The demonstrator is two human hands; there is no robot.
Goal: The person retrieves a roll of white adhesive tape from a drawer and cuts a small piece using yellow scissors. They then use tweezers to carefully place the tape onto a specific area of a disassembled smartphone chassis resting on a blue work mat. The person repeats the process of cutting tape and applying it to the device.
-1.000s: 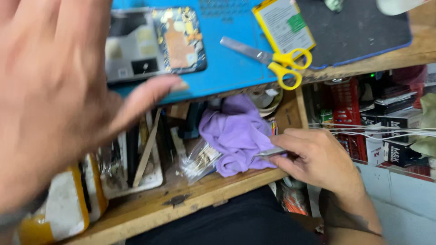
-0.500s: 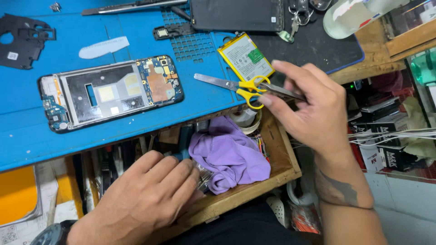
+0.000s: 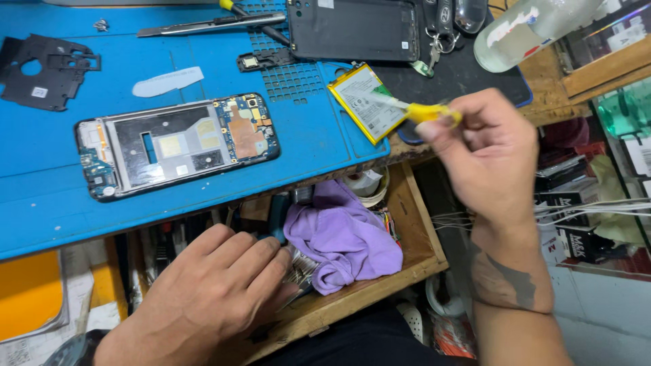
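Observation:
My right hand (image 3: 485,152) grips yellow-handled scissors (image 3: 413,110), lifted and blurred above the edge of the blue work mat (image 3: 41,196). Just beyond the blades lies a flat phone battery with a yellow border (image 3: 363,102). My left hand (image 3: 203,298) reaches into the open wooden drawer (image 3: 424,247), its fingers among small metal parts beside a purple cloth (image 3: 346,237). An opened phone frame with its circuit board bared (image 3: 176,144) lies on the mat.
A black phone back cover (image 3: 352,28), a black plastic shield (image 3: 44,71), a pale plastic pry piece (image 3: 166,81), a metal blade tool (image 3: 203,26) and keys (image 3: 441,20) lie further back. A clear bottle (image 3: 522,30) lies at the right. Boxes and cables fill shelves at the right.
My right hand has lifted the scissors off the mat and swung them up to the right. My left hand has pushed deeper into the drawer. The view has shifted slightly.

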